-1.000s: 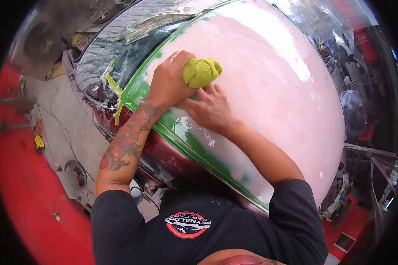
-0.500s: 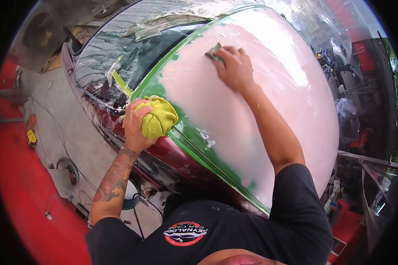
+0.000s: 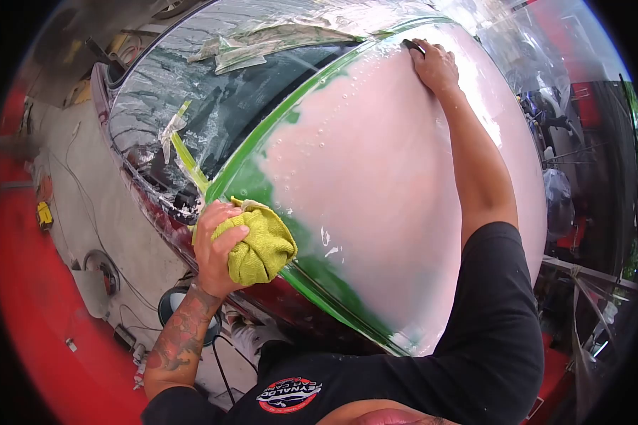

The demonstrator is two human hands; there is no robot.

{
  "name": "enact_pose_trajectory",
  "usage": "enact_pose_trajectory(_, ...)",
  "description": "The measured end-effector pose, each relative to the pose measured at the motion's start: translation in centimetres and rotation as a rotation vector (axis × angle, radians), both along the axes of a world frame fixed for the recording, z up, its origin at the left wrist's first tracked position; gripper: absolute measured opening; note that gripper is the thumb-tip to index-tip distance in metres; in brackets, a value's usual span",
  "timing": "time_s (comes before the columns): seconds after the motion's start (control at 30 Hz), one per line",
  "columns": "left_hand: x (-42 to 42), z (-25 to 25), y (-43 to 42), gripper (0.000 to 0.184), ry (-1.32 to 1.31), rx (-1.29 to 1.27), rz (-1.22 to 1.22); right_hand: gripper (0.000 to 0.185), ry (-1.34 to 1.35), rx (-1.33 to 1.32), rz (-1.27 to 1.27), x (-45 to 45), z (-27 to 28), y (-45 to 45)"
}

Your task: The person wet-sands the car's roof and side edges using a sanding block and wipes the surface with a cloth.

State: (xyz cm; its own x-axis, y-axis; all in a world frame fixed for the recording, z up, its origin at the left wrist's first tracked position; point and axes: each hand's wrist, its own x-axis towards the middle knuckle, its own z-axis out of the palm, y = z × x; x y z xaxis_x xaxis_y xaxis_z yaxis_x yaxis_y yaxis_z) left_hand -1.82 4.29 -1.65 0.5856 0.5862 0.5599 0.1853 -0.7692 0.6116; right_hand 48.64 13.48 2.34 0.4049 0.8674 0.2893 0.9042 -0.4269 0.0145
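Observation:
A car roof point(image 3: 361, 170) fills the middle of the head view, its wet pinkish surface edged by a green painted border point(image 3: 247, 185). My left hand point(image 3: 213, 251) is closed around a bunched yellow-green microfiber cloth point(image 3: 264, 244), above the roof's near-left corner. Toward the far end of the roof, my right hand point(image 3: 438, 69) presses a small dark sanding block point(image 3: 412, 45) against the pink surface. My fingers cover most of the block. Water drops and a few white suds lie on the roof.
Plastic film and loose masking paper point(image 3: 276, 44) lie over the windshield side. A strip of yellow-green tape point(image 3: 186, 157) hangs by the corner. On the floor at left are a bucket point(image 3: 174, 306), cables and a yellow tool point(image 3: 45, 215). Plastic-wrapped items point(image 3: 556, 202) stand at right.
My right hand has slid the sanding block farther away and to the right across the roof. My left hand, still holding the cloth, has shifted slightly toward me.

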Motion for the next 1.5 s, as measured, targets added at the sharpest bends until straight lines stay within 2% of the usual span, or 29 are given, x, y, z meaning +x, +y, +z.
enact_pose_trajectory(0.07, 0.0, 0.1, -0.2, 0.076, 0.009, -0.017, -0.004, 0.035, -0.053, 0.039, 0.053, -2.4, -0.9, -1.3)
enact_pose_trajectory(0.17, 0.2, 0.3, -0.1, 0.075, -0.008, -0.022, -0.007, 0.031, -0.022, 0.152, 0.405, -14.3, -0.4, -6.3)
enact_pose_trajectory(0.3, 0.2, 0.2, 0.0, 0.075, -0.019, -0.007, -0.012, 0.034, 0.219, 0.037, 0.754, -27.7, 1.4, -14.4)
enact_pose_trajectory(0.4, 0.1, 0.0, -0.1, 0.075, -0.023, -0.011, -0.005, 0.034, 0.187, 0.125, 0.783, -24.4, 1.1, -12.4)
enact_pose_trajectory(0.47, 0.0, -0.4, -0.2, 0.076, -0.025, -0.017, -0.005, 0.028, 0.058, 0.139, 0.618, -17.2, 0.3, -8.4)
enact_pose_trajectory(0.53, 0.0, -0.3, -0.2, 0.076, -0.007, -0.019, 0.007, 0.031, -0.005, 0.084, 0.423, -8.9, 0.0, -4.0)
enact_pose_trajectory(0.63, -0.2, -0.5, 0.0, 0.075, -0.003, -0.019, -0.008, 0.035, 0.087, -0.019, 0.005, -2.2, 0.2, 0.7)
enact_pose_trajectory(0.73, -0.1, -0.3, -0.3, 0.074, -0.004, -0.036, -0.010, 0.035, 0.037, 0.021, 0.142, -3.7, -1.1, -0.5)
enact_pose_trajectory(0.77, 0.1, -0.4, -0.1, 0.074, -0.020, -0.033, -0.003, 0.030, 0.015, 0.142, 0.323, -6.8, -1.2, -2.9)
enact_pose_trajectory(0.8, 0.1, -0.3, -0.1, 0.074, -0.027, -0.035, -0.003, 0.030, 0.098, 0.151, 0.438, -11.0, -0.3, -5.9)
enact_pose_trajectory(0.87, 0.2, -0.2, -0.2, 0.075, -0.033, -0.039, -0.001, 0.033, 0.171, 0.063, 0.516, -20.1, 1.8, -13.2)
enact_pose_trajectory(0.97, 0.3, 0.2, 0.0, 0.075, -0.042, -0.025, 0.005, 0.037, 0.270, -0.015, 0.655, -26.6, 3.4, -21.2)
enact_pose_trajectory(1.1, 0.1, -0.1, 0.1, 0.075, -0.044, -0.030, -0.014, 0.048, 0.224, -0.017, 0.781, -23.3, 3.0, -17.0)
enact_pose_trajectory(1.23, 0.1, -0.3, 0.2, 0.076, -0.051, -0.011, -0.020, 0.028, 0.003, 0.112, 0.493, -17.3, 0.4, -6.3)
enact_pose_trajectory(1.3, 0.0, 0.0, 0.1, 0.075, -0.054, -0.021, -0.027, 0.032, 0.028, 0.068, 0.475, -19.8, 0.9, -8.4)
enact_pose_trajectory(1.43, 0.3, 0.0, 0.2, 0.071, -0.092, -0.027, 0.001, 0.047, 0.194, -0.071, 0.703, -27.4, 3.0, -18.4)
enact_pose_trajectory(1.5, 0.1, -0.1, 0.2, 0.072, -0.074, -0.027, -0.008, 0.047, 0.207, -0.051, 0.754, -26.0, 2.6, -16.9)
